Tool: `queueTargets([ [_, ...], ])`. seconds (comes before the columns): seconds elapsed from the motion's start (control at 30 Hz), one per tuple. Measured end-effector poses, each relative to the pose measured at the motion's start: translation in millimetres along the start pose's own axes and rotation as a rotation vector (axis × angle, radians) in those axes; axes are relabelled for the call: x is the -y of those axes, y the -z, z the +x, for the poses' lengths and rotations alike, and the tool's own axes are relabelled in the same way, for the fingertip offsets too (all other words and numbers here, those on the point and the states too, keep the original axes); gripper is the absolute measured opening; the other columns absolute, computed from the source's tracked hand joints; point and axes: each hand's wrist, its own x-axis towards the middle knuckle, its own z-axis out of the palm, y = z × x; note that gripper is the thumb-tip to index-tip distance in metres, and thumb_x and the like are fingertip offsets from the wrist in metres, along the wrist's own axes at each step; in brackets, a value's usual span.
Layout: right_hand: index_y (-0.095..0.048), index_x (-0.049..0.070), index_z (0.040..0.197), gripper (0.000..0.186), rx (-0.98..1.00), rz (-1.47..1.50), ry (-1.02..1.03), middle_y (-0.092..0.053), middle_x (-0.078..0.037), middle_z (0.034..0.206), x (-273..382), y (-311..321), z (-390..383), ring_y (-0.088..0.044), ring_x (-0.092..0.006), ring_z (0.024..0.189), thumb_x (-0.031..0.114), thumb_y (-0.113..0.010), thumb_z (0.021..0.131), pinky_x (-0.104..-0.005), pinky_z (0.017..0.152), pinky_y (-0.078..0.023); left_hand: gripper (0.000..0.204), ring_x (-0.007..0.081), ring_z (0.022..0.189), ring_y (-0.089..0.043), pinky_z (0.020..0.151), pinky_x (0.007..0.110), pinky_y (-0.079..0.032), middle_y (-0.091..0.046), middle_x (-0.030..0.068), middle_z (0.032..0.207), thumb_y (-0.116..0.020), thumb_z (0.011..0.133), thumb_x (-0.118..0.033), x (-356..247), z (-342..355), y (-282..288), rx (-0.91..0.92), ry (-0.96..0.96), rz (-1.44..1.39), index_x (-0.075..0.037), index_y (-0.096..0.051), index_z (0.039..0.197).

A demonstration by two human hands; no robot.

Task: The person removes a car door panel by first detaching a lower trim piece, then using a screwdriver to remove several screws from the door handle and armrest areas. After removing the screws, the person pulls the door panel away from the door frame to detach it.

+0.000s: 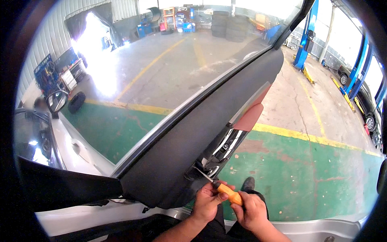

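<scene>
Both of my hands are on a screwdriver (229,193) with an orange-yellow handle and a thin metal shaft. My left hand (206,205) grips the front of the handle near the shaft, its thumb lying along the side. My right hand (253,211) is closed around the rear end of the handle. The shaft points up and left into the dark recess by the inner handle of an open car door. Its tip is hard to make out there. Beside it on the black door panel (173,149) runs a glossy switch trim (225,147), with a reddish-brown armrest piece (250,115) farther along.
The door's window glass (161,80) rises on the left. My shoe (248,184) stands on the green floor (282,173). Farther off are blue lift posts (305,40), stacked tires (227,26), a tool cart (69,78) and a side mirror (57,101) of another car.
</scene>
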Motion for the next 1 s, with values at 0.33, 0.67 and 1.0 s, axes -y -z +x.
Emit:
queueTargets([
  [0.33,-0.058,-0.002,0.106,0.039,-0.008,0.527,-0.456,-0.061,-0.013,0.072,13.7,0.1,-0.9,-0.062,-0.0252,0.062,0.035,-0.063,0.096,-0.0335,0.058,-0.049,0.037,0.0129,0.091,-0.06,0.072,0.022,-0.043,-0.064,0.0165,0.125,-0.065,0.093,-0.014,-19.3,0.1,-5.9,0.073,0.143,-0.157,-0.004,-0.056,0.128],
  [0.67,-0.064,0.001,0.092,0.046,0.382,1.32,-1.018,-0.055,-0.006,0.059,-21.7,12.4,-0.4,-0.054,-0.0141,0.05,0.04,-0.045,0.105,-0.0275,0.047,-0.044,0.039,0.0118,0.087,-0.057,0.072,0.023,-0.043,-0.065,0.0193,0.123,-0.065,0.093,-0.011,-13.2,3.1,-7.3,0.018,0.086,-0.193,-0.004,-0.056,0.13],
  [1.0,-0.061,-0.002,0.105,0.035,0.011,0.248,-0.197,-0.059,-0.012,0.065,11.1,7.8,-0.7,-0.062,-0.0254,0.056,0.032,-0.066,0.095,-0.0344,0.053,-0.051,0.036,0.0094,0.085,-0.059,0.068,0.018,-0.041,-0.064,0.0217,0.124,-0.063,0.093,-0.007,3.5,2.0,12.0,-0.037,0.047,-0.121,-0.003,-0.056,0.129],
])
